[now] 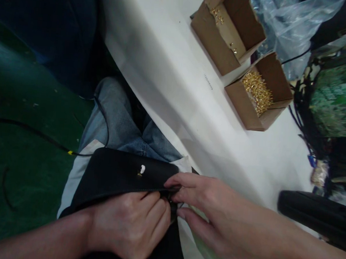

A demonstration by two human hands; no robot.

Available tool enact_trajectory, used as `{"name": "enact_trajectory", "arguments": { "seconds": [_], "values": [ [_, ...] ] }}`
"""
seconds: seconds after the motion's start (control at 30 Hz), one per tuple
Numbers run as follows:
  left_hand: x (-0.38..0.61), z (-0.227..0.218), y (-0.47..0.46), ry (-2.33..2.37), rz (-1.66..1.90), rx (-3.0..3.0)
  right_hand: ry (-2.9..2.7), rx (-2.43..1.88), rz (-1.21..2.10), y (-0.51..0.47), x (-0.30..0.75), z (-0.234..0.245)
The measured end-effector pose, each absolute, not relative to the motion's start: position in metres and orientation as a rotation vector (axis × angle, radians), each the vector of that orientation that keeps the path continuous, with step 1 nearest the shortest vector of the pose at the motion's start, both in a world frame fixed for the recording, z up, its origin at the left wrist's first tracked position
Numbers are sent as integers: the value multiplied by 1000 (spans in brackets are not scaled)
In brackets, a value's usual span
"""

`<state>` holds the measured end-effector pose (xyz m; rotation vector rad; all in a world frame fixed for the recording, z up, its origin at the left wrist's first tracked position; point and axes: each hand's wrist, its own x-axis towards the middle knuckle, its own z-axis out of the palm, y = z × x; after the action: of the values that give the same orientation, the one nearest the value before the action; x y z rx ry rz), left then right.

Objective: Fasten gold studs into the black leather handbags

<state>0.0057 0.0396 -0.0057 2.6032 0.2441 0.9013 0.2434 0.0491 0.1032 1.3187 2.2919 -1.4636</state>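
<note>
A black, smooth leather-like bag (113, 166) lies across the lap, its flap toward the knees. On the flap sits a small gold fitting with a white bit (142, 169). My left hand (132, 224) is curled into a fist at the edge under the flap; its fingertips are hidden, so what it grips cannot be seen. From the right, my right hand (202, 207) pinches the bag's side edge, with its fingers on the flap and the thumb below. Between the two hands a small dark, shiny part shows, too shadowed to name.
On the white table (177, 78) stand a cardboard box (218, 45) with a few gold pieces and a second box (241, 105) heaped with them. Clear plastic (289, 23) and black straps (301, 99) lie beyond. A black cable (35, 128) crosses at left.
</note>
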Motion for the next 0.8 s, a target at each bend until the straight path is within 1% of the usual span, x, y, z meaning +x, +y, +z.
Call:
{"name": "enact_trajectory", "arguments": {
  "seconds": [0.13, 0.3, 0.53, 0.7, 0.8],
  "values": [
    [6, -4, 42, 277, 911, 2578, 2255, 1304, -1543, 49, 252, 99],
    [7, -3, 46, 315, 960, 2582, 2379, 1286, -1562, 43, 258, 84],
    [7, -5, 46, 252, 945, 2600, 2827, 1175, -1306, 39, 271, 66],
    [7, -6, 45, 233, 928, 2630, 2991, 1090, -1272, 44, 273, 57],
    [7, -7, 43, 269, 948, 2651, 2980, 1139, -1325, 42, 271, 53]
  ]
}}
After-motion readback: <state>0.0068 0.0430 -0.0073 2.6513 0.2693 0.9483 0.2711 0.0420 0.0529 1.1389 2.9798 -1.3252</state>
